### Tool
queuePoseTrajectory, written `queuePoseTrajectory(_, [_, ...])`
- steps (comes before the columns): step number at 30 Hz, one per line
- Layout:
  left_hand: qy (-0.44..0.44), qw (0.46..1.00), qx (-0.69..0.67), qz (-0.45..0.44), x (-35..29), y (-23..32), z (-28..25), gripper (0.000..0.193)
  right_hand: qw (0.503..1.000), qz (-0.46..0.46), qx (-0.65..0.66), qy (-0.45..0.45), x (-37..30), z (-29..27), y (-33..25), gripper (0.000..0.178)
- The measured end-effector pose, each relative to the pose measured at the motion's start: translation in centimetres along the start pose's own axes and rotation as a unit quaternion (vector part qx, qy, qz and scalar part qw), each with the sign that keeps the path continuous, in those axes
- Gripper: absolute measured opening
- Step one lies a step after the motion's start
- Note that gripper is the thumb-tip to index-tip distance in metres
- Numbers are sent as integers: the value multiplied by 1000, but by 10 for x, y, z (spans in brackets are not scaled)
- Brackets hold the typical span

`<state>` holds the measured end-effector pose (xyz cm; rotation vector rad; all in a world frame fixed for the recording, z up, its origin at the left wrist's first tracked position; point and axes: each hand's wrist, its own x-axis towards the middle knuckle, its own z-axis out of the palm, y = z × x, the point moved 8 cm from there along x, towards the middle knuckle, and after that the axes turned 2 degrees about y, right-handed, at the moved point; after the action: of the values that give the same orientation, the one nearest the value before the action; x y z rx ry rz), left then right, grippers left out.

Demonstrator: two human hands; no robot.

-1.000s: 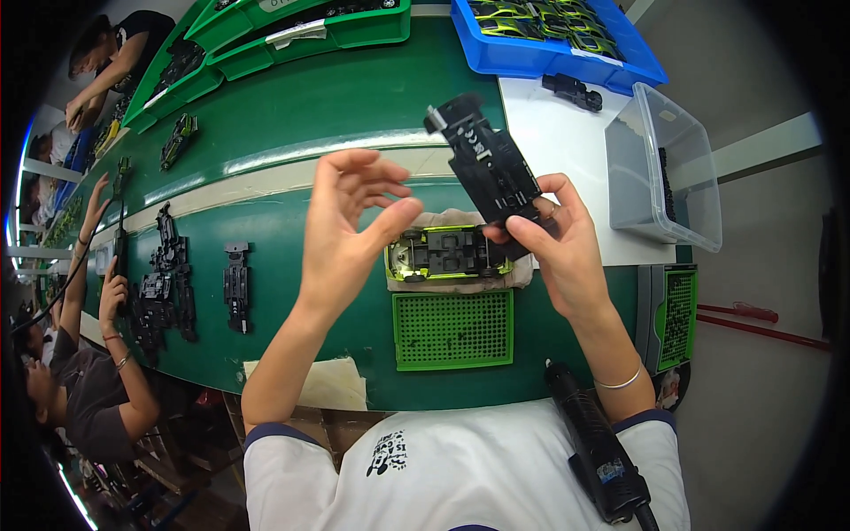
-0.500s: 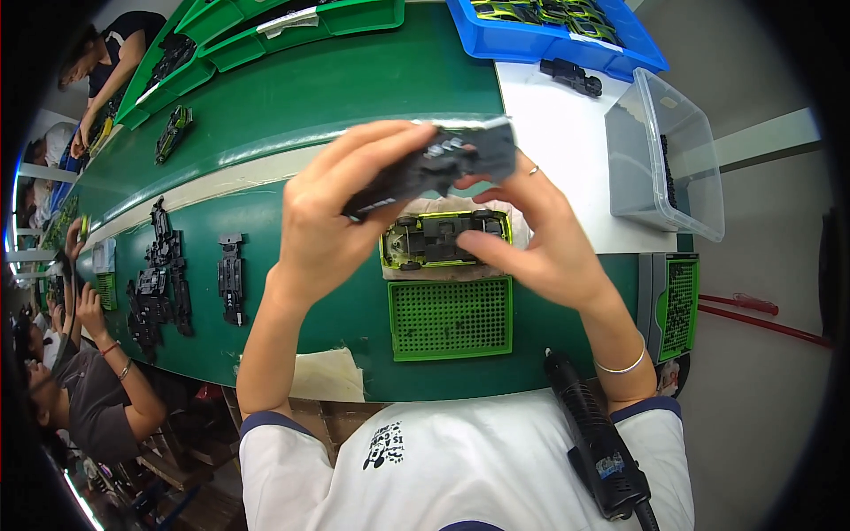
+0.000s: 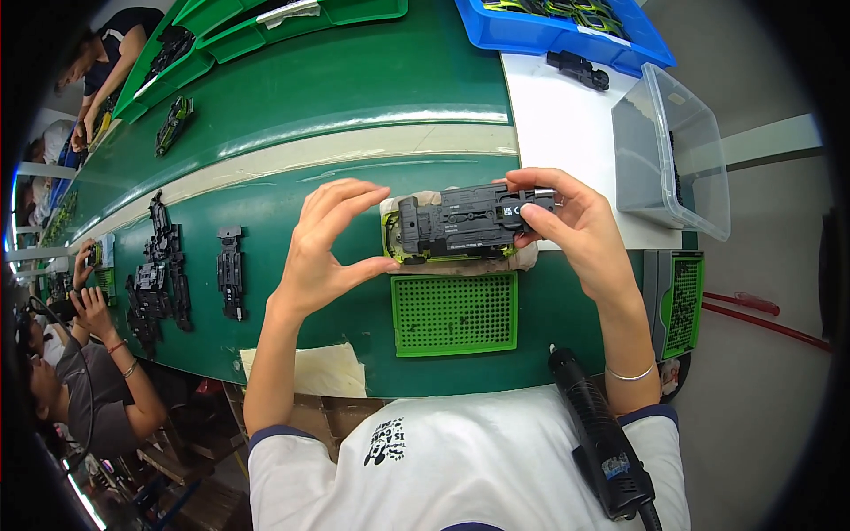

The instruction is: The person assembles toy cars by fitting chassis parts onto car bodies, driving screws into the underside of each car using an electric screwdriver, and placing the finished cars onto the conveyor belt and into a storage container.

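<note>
A black toy car chassis is held by its right end between the thumb and fingers of my right hand. It lies over an upturned green toy car body, hiding most of it. That body rests on a pale cloth pad. My left hand is open at the left end of the car, thumb and fingers spread apart around it, with nothing gripped. Just below the pad sits a green perforated tray.
Several black chassis lie at left, with a single chassis beside them. A black electric screwdriver hangs by my right arm. A blue bin and a clear box stand at right. Co-workers sit at left.
The chassis has been turned flat and lowered onto the green car body. My left hand has let go of it and opened; my right hand keeps hold of its right end.
</note>
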<state>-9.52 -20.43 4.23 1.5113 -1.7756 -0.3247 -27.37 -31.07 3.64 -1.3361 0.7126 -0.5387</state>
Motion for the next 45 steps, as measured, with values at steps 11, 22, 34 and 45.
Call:
queuePoseTrajectory(11, [-16,997,-17,-69,-17,-24,23,70,1000,16,-17,-10,4,9,12,28])
queuePoseTrajectory(22, [2,997,-53,-56,-17,-25,26,62,999,15,-49,-11,8,17,17,27])
queuePoseTrajectory(34, [7,996,-68,-63,-20,-30,25,59,998,17,-57,-2,7,19,20,27])
queuePoseTrajectory(45, [-15,994,-75,-79,-20,-32,28,57,911,-171,-374,25,-7,19,-8,31])
